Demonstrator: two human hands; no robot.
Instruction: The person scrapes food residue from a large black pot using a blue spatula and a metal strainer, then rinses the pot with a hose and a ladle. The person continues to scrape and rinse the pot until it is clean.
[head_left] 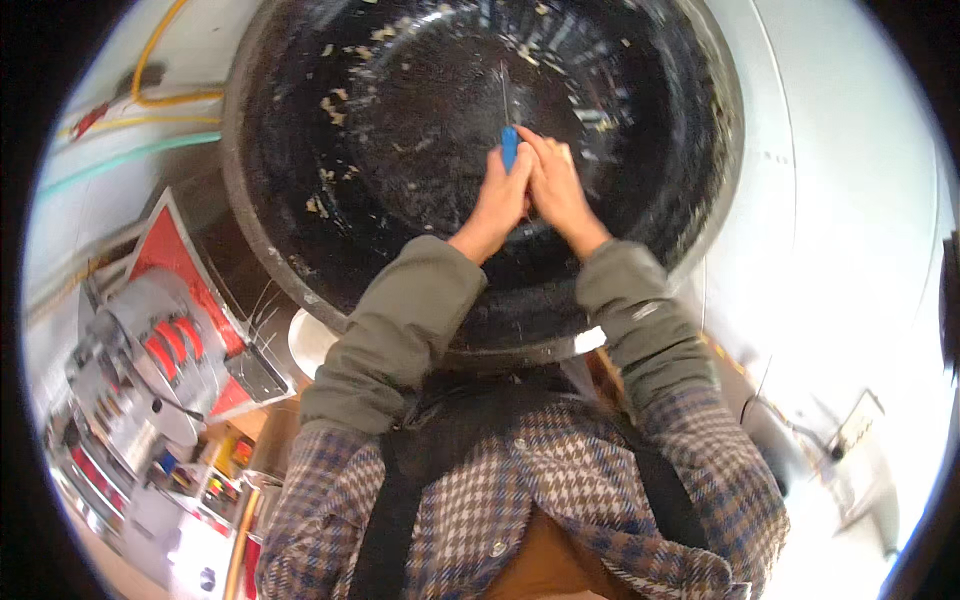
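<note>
Both my hands are together over a large round black tub (235, 150), roughly above the near part of its floor. Between them is a thin blue-handled tool (510, 148), its narrow metal shaft pointing away from me. My left hand (493, 205) is closed round the lower handle. Pressed against it, my right hand (560, 190) is closed too, its fingers at the handle's upper end. The hands partly cover the grip, and whether the shaft is a blade or a rod is too fine to tell. Pale flakes (334, 105) stick to the tub's dark inside.
Left of the tub stands a grey machine (165, 320) with red bands beside a red panel (170, 245). Yellow (155, 50) and green hoses (130, 160) run near the wall. A white bucket (312, 342) sits by the near left rim. White wall panels (840, 150) rise on the right.
</note>
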